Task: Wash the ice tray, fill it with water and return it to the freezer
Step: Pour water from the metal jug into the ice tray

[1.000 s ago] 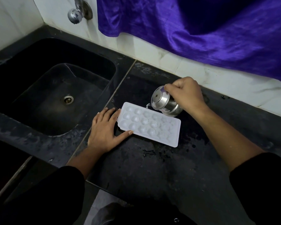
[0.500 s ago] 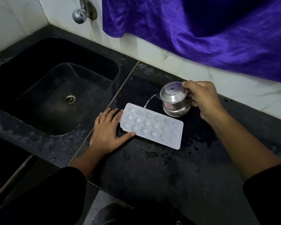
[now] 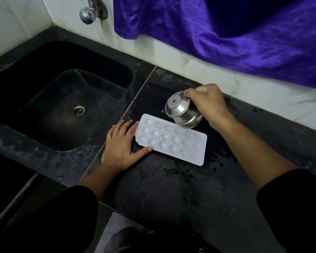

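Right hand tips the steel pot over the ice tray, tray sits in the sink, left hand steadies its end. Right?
No. The head view shows the ice tray on the black counter beside the sink, not in it. The right hand does tip the steel pot over it; the left hand steadies its end.

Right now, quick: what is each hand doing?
Left hand: open, fingers straight, flat on the counter against the end of the ice tray.
Right hand: closed on the steel pot, which is tipped over the tray.
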Motion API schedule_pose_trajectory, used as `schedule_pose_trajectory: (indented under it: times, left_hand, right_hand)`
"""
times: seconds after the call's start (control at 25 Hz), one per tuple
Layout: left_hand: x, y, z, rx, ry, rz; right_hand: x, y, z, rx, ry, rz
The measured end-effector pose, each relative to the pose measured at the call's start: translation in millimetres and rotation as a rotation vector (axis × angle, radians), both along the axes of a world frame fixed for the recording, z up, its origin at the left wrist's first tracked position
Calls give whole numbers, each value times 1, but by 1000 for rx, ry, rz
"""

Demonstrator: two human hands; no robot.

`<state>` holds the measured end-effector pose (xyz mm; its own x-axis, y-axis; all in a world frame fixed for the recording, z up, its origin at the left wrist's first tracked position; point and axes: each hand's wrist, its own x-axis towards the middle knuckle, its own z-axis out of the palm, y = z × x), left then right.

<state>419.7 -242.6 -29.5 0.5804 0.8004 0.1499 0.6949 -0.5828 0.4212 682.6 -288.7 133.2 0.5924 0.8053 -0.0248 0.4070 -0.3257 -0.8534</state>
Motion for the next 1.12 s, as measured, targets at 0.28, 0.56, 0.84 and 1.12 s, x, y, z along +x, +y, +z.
schedule_pose_trajectory:
  times: [0.28, 0.56, 0.84, 1.12]
  left_hand:
    - [1, -1, -1, 12, -19, 12]
    - [0, 0, -1, 11, -12, 8]
    - [0, 0, 0, 7, -1, 3]
    - [-1, 0, -2, 8, -12, 10]
  right_hand:
    - [-17, 15, 0, -182, -430, 95]
    - [5, -1, 1, -27, 83, -31]
    - [10, -31, -4, 272, 598, -150]
    - [-12, -18, -3, 68, 49, 84]
